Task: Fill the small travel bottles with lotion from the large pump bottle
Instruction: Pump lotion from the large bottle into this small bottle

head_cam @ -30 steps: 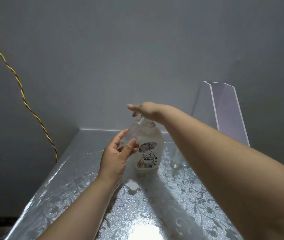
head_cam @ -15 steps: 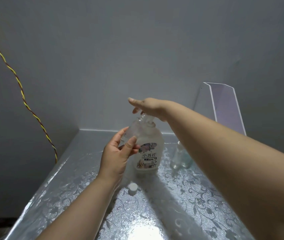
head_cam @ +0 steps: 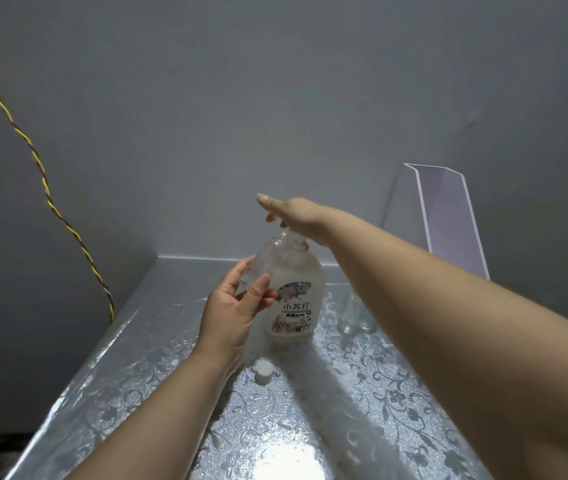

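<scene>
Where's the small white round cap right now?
The small white round cap lies loose on the silver floral tabletop, just in front of the large pump bottle, beside the left wrist.

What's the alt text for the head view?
The right hand rests flat on the large pump bottle while the left hand holds a small clear bottle at its spout. A white cap lies on the silver floral table.

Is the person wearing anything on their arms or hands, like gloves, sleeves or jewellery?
Nothing shows. The left hand and right hand are bare, with no gloves, rings, watch or bracelet in view. Both forearms are uncovered as far as the picture reaches; no sleeve edge appears. The fingernails look short and unpainted.
</scene>
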Motion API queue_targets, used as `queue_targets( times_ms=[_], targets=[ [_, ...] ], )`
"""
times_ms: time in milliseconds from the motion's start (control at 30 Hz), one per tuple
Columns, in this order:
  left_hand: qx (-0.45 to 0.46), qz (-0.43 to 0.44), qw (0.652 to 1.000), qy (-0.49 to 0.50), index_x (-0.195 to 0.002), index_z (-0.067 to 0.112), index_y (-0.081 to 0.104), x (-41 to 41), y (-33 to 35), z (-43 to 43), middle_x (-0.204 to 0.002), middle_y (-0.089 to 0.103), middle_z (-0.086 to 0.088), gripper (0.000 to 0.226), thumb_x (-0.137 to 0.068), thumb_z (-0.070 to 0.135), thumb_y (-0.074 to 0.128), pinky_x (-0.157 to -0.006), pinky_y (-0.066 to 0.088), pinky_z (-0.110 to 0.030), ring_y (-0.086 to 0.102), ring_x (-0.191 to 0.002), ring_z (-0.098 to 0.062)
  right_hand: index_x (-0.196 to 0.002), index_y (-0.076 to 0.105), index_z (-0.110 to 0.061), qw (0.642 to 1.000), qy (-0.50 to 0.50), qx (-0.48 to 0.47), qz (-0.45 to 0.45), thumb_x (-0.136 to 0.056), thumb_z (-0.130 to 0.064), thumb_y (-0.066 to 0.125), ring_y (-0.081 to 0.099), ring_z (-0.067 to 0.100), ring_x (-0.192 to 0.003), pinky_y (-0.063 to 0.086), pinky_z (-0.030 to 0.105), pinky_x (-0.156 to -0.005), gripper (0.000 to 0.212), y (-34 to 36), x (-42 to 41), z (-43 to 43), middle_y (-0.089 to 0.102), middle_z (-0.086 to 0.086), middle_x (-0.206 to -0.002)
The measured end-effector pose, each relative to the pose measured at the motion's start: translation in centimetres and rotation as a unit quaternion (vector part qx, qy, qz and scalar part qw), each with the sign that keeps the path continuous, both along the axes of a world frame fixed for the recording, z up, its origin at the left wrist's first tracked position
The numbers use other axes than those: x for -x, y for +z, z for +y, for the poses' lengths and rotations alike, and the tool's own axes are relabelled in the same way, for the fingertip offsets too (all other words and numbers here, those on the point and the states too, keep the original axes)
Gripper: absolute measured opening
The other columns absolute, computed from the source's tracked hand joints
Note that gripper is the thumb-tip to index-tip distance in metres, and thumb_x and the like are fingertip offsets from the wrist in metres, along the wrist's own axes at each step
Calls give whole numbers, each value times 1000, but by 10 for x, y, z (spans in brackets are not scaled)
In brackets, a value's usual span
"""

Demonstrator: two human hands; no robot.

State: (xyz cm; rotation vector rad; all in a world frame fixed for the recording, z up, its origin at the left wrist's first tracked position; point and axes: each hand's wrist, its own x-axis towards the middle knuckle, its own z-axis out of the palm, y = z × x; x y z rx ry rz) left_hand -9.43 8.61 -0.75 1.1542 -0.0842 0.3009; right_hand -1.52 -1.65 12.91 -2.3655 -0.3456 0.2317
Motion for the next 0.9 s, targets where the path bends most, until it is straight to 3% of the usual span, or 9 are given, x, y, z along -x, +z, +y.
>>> queue_targets(
  times_ms=[167,300,400,533,633,733,800,900],
  targets=[
    [52,11,998,-23,-116,25,60,5,5,2,-74,73,2,47,-70,23,70,-64,54,-15,67,-67,-7,-121,61,-4,984,-68,-158,-51,-94,-58,38,53,19,-102,38,29,-90,65,5,-4,-13,59,4,-119],
    [109,17,993,-51,-118,21,59,12,8,3,-81,74,3,52,-68,20,73,-61,54,-14,68,-67,-7,-93,66,-5,959,-134,-186,-168,-85,-61,42,61,30,-104,37,47,-106,62,-4,-3,-20,68,14,-101],
    [133,18,989,-64,-124,17,56,19,11,6,-85,74,2,70,-57,23,77,-61,55,-14,68,-69,-8,-86,66,-8,938,-136,-225,-226,-90,-45,49,63,30,-95,48,48,-94,41,-10,6,-22,69,15,-93],
    [152,15,985,-80,-124,16,58,30,11,12,-85,73,2,50,-74,14,66,-62,55,-14,66,-69,-7,-91,70,-8,911,-136,-276,-276,-94,-24,52,59,18,-81,51,40,-83,24,-10,28,-23,63,1,-77],
    [172,25,982,-79,-118,16,61,39,12,16,-84,73,1,42,-76,14,64,-61,55,-14,67,-67,-7,-85,69,-15,908,-121,-283,-285,-92,-16,54,58,14,-72,52,37,-75,17,-14,51,-19,62,-2,-69],
    [191,29,979,-69,-111,18,64,49,11,22,-84,73,1,35,-76,15,63,-59,55,-14,67,-67,-7,-90,71,-13,935,-61,-242,-251,-93,-14,54,55,10,-59,50,30,-64,17,-25,76,-12,62,-4,-65],
    [202,30,977,-61,-109,19,64,55,10,28,-81,72,2,32,-77,15,61,-58,54,-13,67,-66,-7,-95,73,-12,961,-22,-162,-221,-93,-16,56,55,9,-56,52,28,-62,17,-38,88,-5,65,-1,-68],
    [209,29,976,-54,-106,19,65,64,8,34,-83,73,2,29,-78,17,61,-58,54,-13,66,-66,-7,-103,72,-14,983,48,19,-177,-92,-18,56,66,16,-70,58,33,-76,19,-54,103,2,73,5,-90]
  ],
)
